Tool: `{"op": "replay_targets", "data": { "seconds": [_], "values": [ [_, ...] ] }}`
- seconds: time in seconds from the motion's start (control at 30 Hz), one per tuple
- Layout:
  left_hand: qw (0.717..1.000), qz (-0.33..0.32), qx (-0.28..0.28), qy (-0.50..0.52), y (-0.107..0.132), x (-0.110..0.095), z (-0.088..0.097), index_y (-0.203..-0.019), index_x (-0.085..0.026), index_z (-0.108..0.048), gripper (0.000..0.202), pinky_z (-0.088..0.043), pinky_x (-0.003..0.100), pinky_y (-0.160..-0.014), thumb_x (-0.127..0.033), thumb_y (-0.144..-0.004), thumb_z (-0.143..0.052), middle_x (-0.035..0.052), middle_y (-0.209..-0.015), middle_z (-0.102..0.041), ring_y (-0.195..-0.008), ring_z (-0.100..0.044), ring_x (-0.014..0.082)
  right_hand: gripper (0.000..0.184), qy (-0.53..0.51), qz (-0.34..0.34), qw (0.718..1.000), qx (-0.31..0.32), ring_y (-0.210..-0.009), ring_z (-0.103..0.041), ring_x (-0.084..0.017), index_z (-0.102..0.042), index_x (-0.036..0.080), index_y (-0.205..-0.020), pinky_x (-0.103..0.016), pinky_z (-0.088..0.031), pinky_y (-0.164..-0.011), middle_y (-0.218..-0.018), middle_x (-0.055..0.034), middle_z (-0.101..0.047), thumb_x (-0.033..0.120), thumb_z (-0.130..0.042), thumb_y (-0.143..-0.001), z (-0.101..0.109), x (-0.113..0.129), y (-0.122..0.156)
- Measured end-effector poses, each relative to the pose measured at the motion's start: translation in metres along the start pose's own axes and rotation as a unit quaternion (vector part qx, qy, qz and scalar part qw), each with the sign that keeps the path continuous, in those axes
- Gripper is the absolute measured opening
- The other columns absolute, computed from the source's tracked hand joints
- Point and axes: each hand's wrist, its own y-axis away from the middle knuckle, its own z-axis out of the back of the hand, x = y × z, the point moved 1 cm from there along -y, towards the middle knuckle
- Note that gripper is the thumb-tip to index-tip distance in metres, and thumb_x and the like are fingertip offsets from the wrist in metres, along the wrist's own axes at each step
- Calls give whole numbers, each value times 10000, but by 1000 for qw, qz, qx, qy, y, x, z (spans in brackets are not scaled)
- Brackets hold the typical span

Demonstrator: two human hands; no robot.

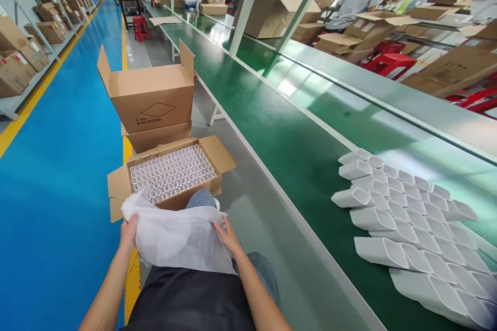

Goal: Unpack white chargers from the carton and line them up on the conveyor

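Note:
A translucent white plastic bag (pixel 174 235) is stretched between my two hands above my lap. My left hand (pixel 129 231) grips its left edge, and my right hand (pixel 225 232) pinches its upper right corner. Just beyond the bag, an open cardboard carton (pixel 229 158) stands on the floor with its flaps folded out. Rows of small white tube-like pieces (pixel 174 170) fill that carton, their ends facing up. The bag overlaps the carton's near left side.
A taller open carton (pixel 155 95) stands behind the filled one. To my right runs a green conveyor belt (pixel 272 129) carrying many white hollow pieces (pixel 411 217). Shelves of boxes (pixel 46 31) line the blue aisle (pixel 70 155). Several people sit or stand farther off.

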Motion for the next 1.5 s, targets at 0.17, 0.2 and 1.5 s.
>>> {"op": "replay_targets", "data": {
  "seconds": [0.17,0.2,1.5],
  "values": [
    [999,31,5,26,-19,-9,4,-1160,-141,-615,292,-589,364,-810,-337,-944,-631,70,-1104,-663,-927,-664,174,631,-84,-73,993,-26,-819,-705,-309,-676,203,-896,-443,-560,-708,-824,-91,-728,753,-648,-586,1,-3,4],
    [999,29,9,32,-23,-12,2,-1161,-142,-616,291,-590,363,-810,-335,-944,-632,70,-1106,-663,-928,-664,174,574,-105,-78,991,-29,-734,-693,-291,-660,210,-808,-414,-551,-645,-732,-65,-710,731,-668,-566,1,-3,5],
    [976,141,59,153,-90,-3,103,-1146,-137,-631,312,-591,354,-804,-391,-975,-572,67,-1037,-701,-870,-688,162,500,-274,-13,960,-51,-709,-697,-225,-720,189,-833,-291,-537,-618,-772,-39,-762,528,-854,-490,23,66,-11]
  ]
}}
